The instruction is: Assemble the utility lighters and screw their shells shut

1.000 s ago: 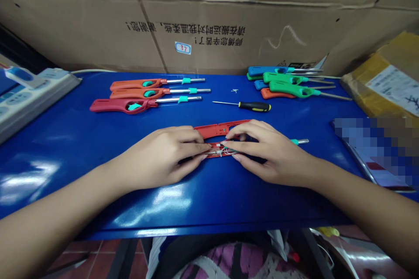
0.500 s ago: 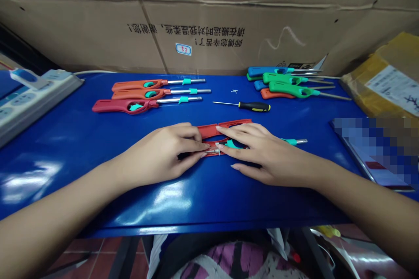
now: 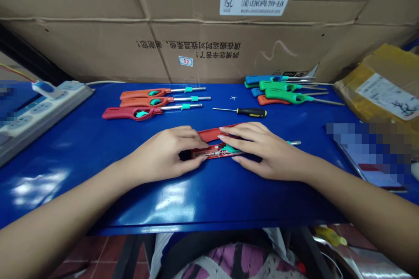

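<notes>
An opened red lighter [image 3: 216, 152] lies on the blue table in front of me, its inside facing up. A clear tank, white wires and a teal trigger [image 3: 230, 148] show in it. My left hand [image 3: 176, 148] pinches its left end between thumb and fingers, which cover that end. Fingers of my right hand [image 3: 266, 150] reach over the trigger part, with the thumb at the near edge. Beyond the lighter lies the other red shell half [image 3: 209, 134], under my right fingertips. Past my right hand, the metal tube tip [image 3: 296, 142] sticks out.
Behind my hands lies a black and yellow screwdriver [image 3: 252, 112]. Red and orange lighters [image 3: 127, 113] lie at left, and green, blue and orange ones [image 3: 281, 94] at right. A power strip [image 3: 36, 111], a phone-like slab [image 3: 369, 159], a yellow-taped parcel [image 3: 356, 78] and a cardboard box [image 3: 108, 52] surround them.
The view has tilted up slightly. My right fingers have shifted off the middle of the lighter, so the white wires and more of the trigger show. My left hand keeps its pinch.
</notes>
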The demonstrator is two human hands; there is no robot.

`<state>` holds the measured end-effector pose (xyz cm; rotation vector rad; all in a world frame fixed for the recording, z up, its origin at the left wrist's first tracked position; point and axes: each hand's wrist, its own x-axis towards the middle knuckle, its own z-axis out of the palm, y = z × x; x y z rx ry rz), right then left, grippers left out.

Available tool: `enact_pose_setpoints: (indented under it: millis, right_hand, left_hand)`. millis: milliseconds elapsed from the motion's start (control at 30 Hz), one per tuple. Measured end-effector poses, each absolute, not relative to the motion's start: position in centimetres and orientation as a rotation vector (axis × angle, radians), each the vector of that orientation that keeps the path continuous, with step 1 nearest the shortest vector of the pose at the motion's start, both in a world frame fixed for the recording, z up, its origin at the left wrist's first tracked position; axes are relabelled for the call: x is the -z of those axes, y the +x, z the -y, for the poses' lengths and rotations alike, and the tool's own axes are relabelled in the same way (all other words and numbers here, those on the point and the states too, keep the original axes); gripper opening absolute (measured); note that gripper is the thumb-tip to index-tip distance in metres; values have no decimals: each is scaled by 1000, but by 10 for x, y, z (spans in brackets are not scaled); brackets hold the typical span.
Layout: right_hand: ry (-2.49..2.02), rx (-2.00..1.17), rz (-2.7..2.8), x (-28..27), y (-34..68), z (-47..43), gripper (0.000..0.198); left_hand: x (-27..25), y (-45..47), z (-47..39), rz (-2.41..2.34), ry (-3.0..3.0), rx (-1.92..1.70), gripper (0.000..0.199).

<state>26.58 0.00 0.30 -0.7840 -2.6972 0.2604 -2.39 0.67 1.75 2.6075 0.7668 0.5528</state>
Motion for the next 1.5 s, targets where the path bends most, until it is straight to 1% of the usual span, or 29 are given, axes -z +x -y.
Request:
enact_pose_setpoints:
  millis: [100, 200, 300, 433, 633, 767, 867, 967, 1067, 1200, 1333, 1500]
  right_hand:
    - [-846, -224, 2618, -5, 267, -4, 47]
    - [-933, -177, 2509, -3, 271, -12, 33]
    - [-1013, -159, 2462, 0, 279, -21, 20]
    - [-1102, -325, 2465, 4, 284, -30, 12]
    - [-1033, -410, 2323, -1, 278, -27, 12]
    - [-833, -539, 2425, -10, 275, -19, 8]
    - [-756, -613, 2520, -11, 274, -16, 6]
    - [-759, -622, 2545, -9, 273, -16, 1]
    - [-771, -651, 2519, -7, 273, -17, 3]
    - [-881, -770, 2475, -8, 274, -17, 3]
    - [-941, -911, 2435, -10, 275, -16, 5]
    - [-973, -968, 2409, -12, 275, -16, 10]
  left_hand:
    - [-20, -23, -7, -803, 2627, -634, 24]
    - [-21, -22, -10, -876, 2673, -690, 24]
    - [-16, -23, -16, -913, 2710, -658, 29]
    - [-9, -25, -24, -885, 2721, -572, 32]
    - [-7, -23, -25, -914, 2721, -590, 34]
    - [-7, -20, -19, -891, 2704, -712, 30]
    - [-7, -16, -13, -763, 2713, -708, 30]
    - [-7, -11, -6, -651, 2743, -620, 31]
    - [-7, -9, -2, -615, 2751, -508, 36]
    - [-5, -9, -1, -612, 2739, -398, 42]
    - [-2, -10, -1, -610, 2765, -389, 43]
    - [0, -9, -1, -628, 2799, -387, 42]
